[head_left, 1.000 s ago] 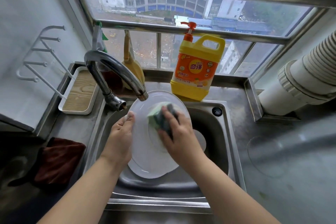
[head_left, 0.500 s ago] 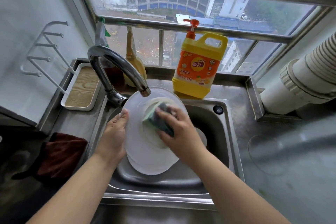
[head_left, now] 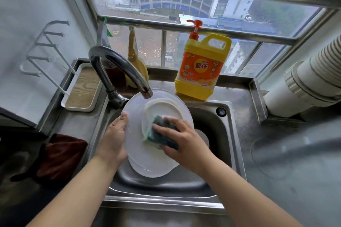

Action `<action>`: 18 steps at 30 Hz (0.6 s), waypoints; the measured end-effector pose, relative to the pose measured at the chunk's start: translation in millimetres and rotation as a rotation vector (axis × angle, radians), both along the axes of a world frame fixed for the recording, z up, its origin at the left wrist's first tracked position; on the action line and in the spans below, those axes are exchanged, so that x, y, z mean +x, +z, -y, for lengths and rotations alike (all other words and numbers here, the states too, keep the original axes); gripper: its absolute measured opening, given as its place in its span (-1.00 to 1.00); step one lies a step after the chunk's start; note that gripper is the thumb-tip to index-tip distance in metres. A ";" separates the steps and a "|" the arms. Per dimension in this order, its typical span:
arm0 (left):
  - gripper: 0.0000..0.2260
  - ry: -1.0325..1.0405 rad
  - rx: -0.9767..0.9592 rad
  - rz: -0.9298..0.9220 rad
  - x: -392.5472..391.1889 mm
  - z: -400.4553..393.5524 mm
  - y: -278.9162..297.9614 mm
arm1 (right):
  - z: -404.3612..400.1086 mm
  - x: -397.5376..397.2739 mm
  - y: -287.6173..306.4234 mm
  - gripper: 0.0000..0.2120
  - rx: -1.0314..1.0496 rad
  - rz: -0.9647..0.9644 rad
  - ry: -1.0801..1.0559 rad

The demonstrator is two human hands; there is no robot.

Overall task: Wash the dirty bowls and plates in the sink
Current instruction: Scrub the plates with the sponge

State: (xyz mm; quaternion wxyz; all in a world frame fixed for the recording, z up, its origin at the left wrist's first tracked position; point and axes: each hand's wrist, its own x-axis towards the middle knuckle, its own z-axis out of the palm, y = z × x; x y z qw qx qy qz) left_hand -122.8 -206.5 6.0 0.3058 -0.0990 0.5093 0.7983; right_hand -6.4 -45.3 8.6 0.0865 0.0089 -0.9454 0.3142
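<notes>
A large white plate (head_left: 136, 116) is held tilted over the steel sink (head_left: 224, 134), its underside ring facing me. My left hand (head_left: 115, 134) grips the plate's left rim. Against the plate's middle, my right hand (head_left: 182, 138) presses a dark green sponge (head_left: 158, 132). Part of another white dish (head_left: 203, 137) shows in the sink bottom behind my right hand. The curved steel faucet (head_left: 121, 72) ends just above the plate's top edge; no water is visible.
A yellow dish-soap jug (head_left: 201, 72) with an orange pump stands on the sink's back ledge. A white tray with a wooden base (head_left: 81, 90) sits at left, a dark red cloth (head_left: 60, 155) on the left counter, a white ribbed duct (head_left: 310, 83) at right.
My right hand has slid the sponge from the plate's upper part down to its middle. The left hand keeps its hold on the rim.
</notes>
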 end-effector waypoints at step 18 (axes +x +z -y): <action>-0.67 -0.054 -0.014 0.025 10.9 -3.7 -14.5 | -48.9 12.5 -14.8 -0.45 -0.015 0.050 -0.161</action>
